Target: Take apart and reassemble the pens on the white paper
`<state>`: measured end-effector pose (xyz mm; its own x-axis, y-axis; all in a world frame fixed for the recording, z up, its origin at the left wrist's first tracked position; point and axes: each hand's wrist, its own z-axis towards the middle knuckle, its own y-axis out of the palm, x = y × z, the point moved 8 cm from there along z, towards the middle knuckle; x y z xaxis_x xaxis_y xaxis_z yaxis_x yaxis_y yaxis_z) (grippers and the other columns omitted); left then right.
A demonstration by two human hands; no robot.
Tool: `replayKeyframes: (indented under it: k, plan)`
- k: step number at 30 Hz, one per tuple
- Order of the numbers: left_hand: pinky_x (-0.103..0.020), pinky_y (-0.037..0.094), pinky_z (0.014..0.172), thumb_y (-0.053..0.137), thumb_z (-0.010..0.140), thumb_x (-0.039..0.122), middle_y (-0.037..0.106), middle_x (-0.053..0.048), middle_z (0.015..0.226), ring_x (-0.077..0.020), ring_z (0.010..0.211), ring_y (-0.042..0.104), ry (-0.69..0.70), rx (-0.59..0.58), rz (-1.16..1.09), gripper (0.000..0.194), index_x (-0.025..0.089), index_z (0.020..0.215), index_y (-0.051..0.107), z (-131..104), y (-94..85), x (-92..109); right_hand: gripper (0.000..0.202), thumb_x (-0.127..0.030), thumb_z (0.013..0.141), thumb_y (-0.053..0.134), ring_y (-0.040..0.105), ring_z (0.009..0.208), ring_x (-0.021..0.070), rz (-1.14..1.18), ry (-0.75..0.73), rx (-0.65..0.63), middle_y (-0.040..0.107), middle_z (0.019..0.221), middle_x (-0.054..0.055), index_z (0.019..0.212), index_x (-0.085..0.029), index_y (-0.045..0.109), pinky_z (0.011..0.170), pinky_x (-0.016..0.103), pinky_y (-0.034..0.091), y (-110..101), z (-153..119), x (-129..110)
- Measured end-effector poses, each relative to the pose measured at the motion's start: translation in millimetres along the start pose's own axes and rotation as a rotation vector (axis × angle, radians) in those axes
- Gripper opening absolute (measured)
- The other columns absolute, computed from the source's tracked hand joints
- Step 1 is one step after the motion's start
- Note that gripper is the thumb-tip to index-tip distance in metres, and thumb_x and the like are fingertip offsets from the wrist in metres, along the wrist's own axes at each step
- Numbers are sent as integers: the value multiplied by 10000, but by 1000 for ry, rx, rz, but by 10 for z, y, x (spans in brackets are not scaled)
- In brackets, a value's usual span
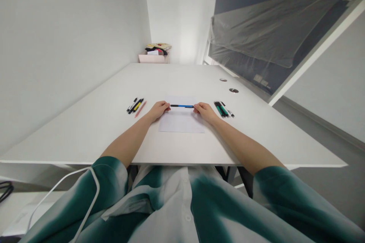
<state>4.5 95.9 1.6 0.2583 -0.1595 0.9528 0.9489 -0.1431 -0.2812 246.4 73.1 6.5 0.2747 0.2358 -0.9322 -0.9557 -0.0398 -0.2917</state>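
Observation:
A blue pen with a black grip (182, 106) is held level between my two hands, above a sheet of white paper (181, 123). My left hand (160, 109) pinches its black end. At the blue end, the fingers of my right hand (204, 111) are closed on it. To the left of my left hand lies a group of pens (136, 106) with black, yellow and white parts, beside a pink pen (140, 109). Several green-and-black pens (221, 109) and a clear pen with a black end (227, 109) lie right of my right hand.
The white table (114, 136) meets a wall on the left. Two round metal cable covers (234, 90) are set in its right side. A pale box (151, 59) with cloth and papers stands beyond the far edge. A dark, plastic-covered panel (251, 34) leans at right.

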Motion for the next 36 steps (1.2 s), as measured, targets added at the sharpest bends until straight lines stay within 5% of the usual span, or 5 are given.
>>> replayKeyframes:
  k: [14, 36]
  plan:
    - [-304, 422, 730, 616, 774, 486, 662, -64, 729, -158, 702, 559, 31, -7, -10, 332, 167, 682, 621, 28, 9, -36, 399, -552, 789, 634, 592, 646, 164, -3, 19, 8, 676, 654, 61, 636, -185, 613, 691, 305, 488, -3, -2, -13]
    - [-304, 417, 703, 580, 800, 489, 653, -63, 710, -154, 668, 545, 60, -5, 45, 358, 161, 664, 626, 29, 4, -27, 511, -684, 744, 596, 583, 640, 168, -30, -11, -10, 664, 642, 59, 626, -187, 622, 685, 304, 470, -2, 32, 35]
